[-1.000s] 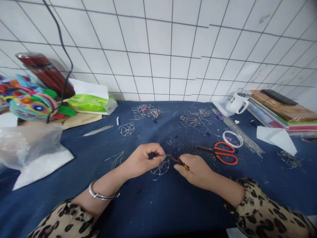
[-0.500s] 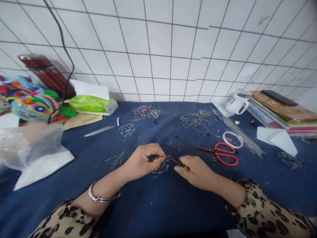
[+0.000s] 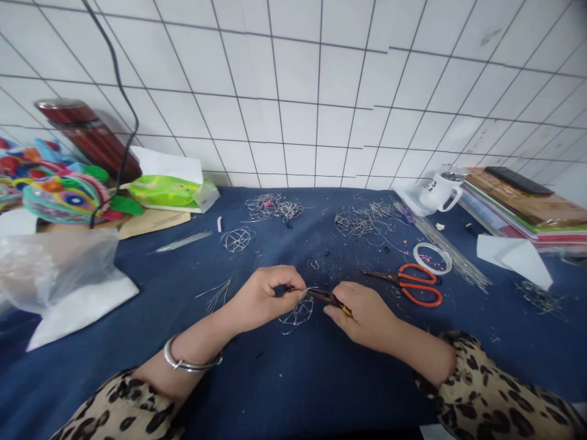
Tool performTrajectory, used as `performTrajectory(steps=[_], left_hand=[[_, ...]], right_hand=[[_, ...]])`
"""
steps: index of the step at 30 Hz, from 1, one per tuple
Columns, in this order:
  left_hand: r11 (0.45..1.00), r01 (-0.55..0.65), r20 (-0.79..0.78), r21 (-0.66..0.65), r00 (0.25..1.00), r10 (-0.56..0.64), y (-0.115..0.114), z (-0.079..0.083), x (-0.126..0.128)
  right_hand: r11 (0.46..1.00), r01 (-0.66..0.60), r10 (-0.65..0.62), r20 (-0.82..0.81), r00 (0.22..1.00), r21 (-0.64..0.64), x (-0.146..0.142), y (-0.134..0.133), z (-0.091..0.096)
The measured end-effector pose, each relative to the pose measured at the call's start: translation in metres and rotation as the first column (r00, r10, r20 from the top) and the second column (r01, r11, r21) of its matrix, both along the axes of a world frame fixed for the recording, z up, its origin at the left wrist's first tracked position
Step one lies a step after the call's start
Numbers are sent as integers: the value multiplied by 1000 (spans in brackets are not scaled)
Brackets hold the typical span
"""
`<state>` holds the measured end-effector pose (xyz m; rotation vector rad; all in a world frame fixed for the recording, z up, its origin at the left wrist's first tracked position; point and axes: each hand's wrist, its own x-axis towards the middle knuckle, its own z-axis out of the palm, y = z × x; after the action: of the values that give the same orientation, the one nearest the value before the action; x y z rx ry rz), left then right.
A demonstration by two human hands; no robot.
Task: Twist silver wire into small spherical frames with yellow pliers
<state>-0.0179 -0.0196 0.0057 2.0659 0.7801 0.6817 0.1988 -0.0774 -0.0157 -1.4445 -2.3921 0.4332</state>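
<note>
My left hand [image 3: 263, 294] is closed in a pinch on a small round wire piece [image 3: 297, 310] that hangs just over the blue cloth [image 3: 293, 379]. My right hand [image 3: 364, 313] grips small pliers [image 3: 328, 297] with dark and yellow handles; their tip meets the wire at my left fingertips. A silver bangle [image 3: 190, 362] sits on my left wrist. Both sleeves have a leopard print.
Orange-handled scissors [image 3: 410, 284] and a tape ring [image 3: 432, 257] lie to the right. Wire piles [image 3: 364, 220], straight wires [image 3: 452, 253], and another wire ball [image 3: 237, 239] lie behind. A white mug [image 3: 438, 189], stacked books [image 3: 527, 208], a plastic bag [image 3: 55, 266] and colourful crafts [image 3: 59, 192] stand around.
Both hands stay nearly in place, working the pliers on the wire piece. The wire piece has turned slightly between my fingers.
</note>
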Motion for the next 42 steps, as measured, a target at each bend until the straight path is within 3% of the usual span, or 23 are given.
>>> performTrajectory(steps=[12,42], left_hand=[[998,-2,-31,-66,1000,0,-1,0,2],[995,-15,-62,-95,998,9,0,-5,1]], right_hand=[[990,-10,-2,80,997,138,0,0,-2],[981,35,-83,249,965,190,-3,-4,0]])
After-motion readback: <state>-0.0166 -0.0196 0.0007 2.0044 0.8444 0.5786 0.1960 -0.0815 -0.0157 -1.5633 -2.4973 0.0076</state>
